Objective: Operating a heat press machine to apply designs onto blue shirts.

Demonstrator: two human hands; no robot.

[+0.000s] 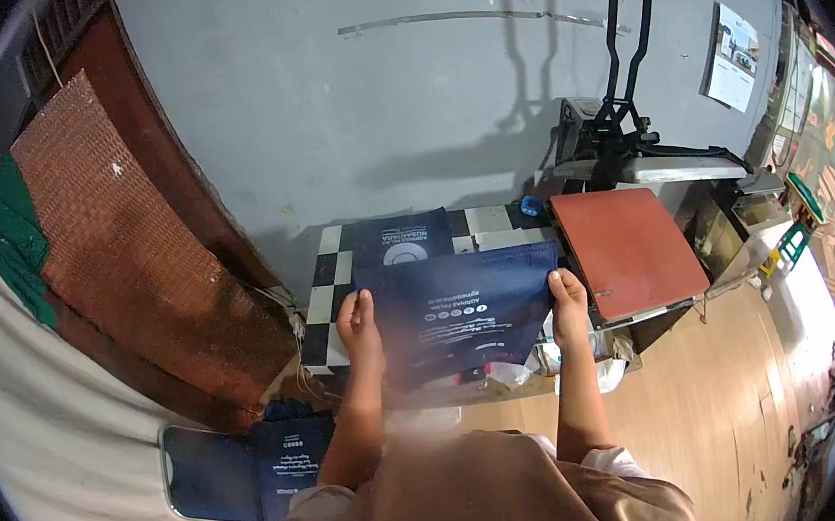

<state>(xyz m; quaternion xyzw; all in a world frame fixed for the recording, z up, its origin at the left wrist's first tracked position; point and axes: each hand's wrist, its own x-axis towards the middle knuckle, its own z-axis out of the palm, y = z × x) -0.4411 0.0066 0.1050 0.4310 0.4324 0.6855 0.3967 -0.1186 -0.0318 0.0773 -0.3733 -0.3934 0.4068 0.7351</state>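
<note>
A dark blue fabric bag with white printing is spread out between my hands, above a table with a black-and-white checkered top. My left hand pinches its left edge near the upper corner, thumb on top. On the opposite edge, my right hand grips it in the same way. Behind it, another dark blue printed bag lies flat on the checkered top, partly covered by the held one. What lies inside the held bag, if anything, cannot be seen.
A red-brown panel lies right of the bags, beside a small blue object. Behind it, a black folding frame stands on a grey ledge. At lower left are a dark blue printed item and a dark rectangular item.
</note>
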